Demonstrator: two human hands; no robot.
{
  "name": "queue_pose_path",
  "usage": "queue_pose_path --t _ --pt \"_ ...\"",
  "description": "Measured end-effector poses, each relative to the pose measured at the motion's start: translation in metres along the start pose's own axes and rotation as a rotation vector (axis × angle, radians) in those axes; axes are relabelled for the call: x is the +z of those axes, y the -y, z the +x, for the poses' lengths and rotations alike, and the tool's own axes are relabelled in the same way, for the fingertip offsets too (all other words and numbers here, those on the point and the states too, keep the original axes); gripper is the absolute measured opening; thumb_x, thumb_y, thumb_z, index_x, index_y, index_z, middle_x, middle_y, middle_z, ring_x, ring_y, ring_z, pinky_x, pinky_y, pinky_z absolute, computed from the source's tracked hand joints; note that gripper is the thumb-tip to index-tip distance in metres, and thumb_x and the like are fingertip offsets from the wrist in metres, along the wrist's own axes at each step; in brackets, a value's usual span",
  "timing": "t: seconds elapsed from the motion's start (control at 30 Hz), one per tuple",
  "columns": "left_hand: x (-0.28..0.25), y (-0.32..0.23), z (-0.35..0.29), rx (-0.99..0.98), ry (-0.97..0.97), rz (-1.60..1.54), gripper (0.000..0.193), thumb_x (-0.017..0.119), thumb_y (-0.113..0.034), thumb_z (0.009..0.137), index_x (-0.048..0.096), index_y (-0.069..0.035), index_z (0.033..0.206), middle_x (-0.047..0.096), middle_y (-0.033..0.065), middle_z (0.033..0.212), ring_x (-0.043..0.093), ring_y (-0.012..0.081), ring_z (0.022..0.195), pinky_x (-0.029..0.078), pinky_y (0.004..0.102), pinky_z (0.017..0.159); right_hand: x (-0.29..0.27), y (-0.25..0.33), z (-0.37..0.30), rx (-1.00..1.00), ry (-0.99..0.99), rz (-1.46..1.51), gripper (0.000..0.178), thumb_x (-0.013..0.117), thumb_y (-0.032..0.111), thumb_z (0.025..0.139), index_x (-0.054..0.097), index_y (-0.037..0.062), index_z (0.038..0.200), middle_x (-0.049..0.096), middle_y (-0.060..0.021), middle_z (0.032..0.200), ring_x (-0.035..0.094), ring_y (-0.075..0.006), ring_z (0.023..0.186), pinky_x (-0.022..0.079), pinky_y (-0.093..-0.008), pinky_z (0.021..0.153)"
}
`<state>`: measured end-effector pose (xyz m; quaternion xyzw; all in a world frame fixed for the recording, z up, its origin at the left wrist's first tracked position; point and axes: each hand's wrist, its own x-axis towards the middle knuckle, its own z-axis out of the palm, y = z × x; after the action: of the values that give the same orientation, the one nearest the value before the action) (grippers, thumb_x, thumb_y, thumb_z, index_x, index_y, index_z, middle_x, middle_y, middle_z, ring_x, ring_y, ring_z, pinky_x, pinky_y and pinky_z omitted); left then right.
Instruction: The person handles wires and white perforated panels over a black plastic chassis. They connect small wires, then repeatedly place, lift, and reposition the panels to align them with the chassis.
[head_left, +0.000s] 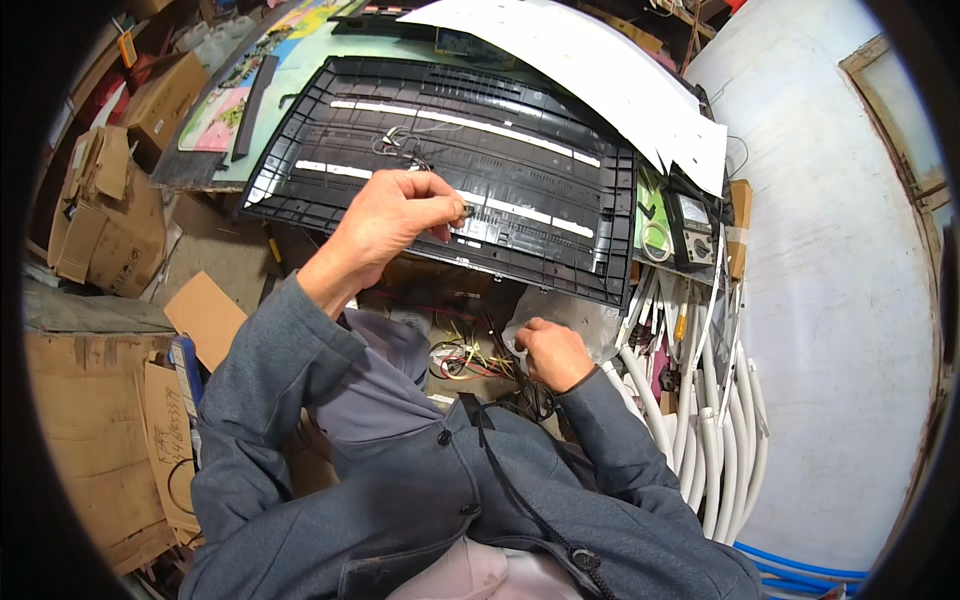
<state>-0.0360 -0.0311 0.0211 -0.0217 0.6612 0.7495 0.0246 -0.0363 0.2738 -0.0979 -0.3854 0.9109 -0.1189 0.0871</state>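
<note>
Its long axis running left to right, a ribbed black panel (510,168) bears white strips (530,215); left hand (395,215) pinches a small dark piece (468,211); right hand (555,352) curls, grip unclear.

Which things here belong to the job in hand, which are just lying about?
In the job, apparently:
small dark piece in the left hand
large black rectangular plastic panel below
narrow white strips on it

Lying about, apparently:
brown cardboard boxes
long white tubes
blue hoses
</note>
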Motion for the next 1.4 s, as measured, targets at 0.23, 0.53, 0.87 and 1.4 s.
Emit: queue_pose_path --t 0.23,0.53,0.87,1.4 --pt "0.014 0.003 0.017 -0.032 0.000 -0.003 0.016 0.070 -0.015 0.091 0.073 0.000 0.093 0.071 0.0057 0.084 0.064 0.0116 0.073 0.051 0.0252 0.071 -0.084 0.047 0.069 -0.048 -0.707 0.599 0.030 0.083 0.007 0.078 0.066 0.0013 0.102 0.068 -0.0096 0.090 0.065 -0.0163 0.065 0.052 -0.0292 0.059" --pt "0.022 0.004 0.024 -0.048 0.007 -0.032 0.016 0.071 -0.016 0.091 0.072 0.000 0.093 0.071 0.0057 0.085 0.063 0.0112 0.072 0.050 0.0249 0.069 -0.079 0.043 0.106 -0.115 -0.821 0.677 0.011 0.076 0.001 0.086 0.069 0.0003 0.095 0.068 -0.0066 0.083 0.064 -0.0114 0.065 0.050 -0.0256 0.058" --pt "0.048 0.000 0.031 0.185 -0.131 0.319 0.044 0.067 -0.025 0.096 0.061 0.002 0.130 0.070 0.0072 0.086 0.063 0.0139 0.072 0.052 0.0286 0.066 -0.096 0.004 0.147 -0.010 -0.652 0.959 0.008 0.070 0.004 0.093 0.071 -0.0010 0.098 0.070 -0.0030 0.083 0.061 -0.0071 0.069 0.049 -0.0226 0.063" --pt "0.039 0.010 0.041 0.429 -0.189 0.818 0.016 0.062 -0.021 0.093 0.068 -0.006 0.090 0.069 0.0167 0.079 0.068 0.0395 0.076 0.053 0.0487 0.066 -0.106 -0.081 0.229 0.206 -0.278 1.124 0.014 0.068 0.011 0.095 0.070 0.0002 0.103 0.069 -0.0035 0.084 0.062 -0.0089 0.068 0.049 -0.0234 0.060"
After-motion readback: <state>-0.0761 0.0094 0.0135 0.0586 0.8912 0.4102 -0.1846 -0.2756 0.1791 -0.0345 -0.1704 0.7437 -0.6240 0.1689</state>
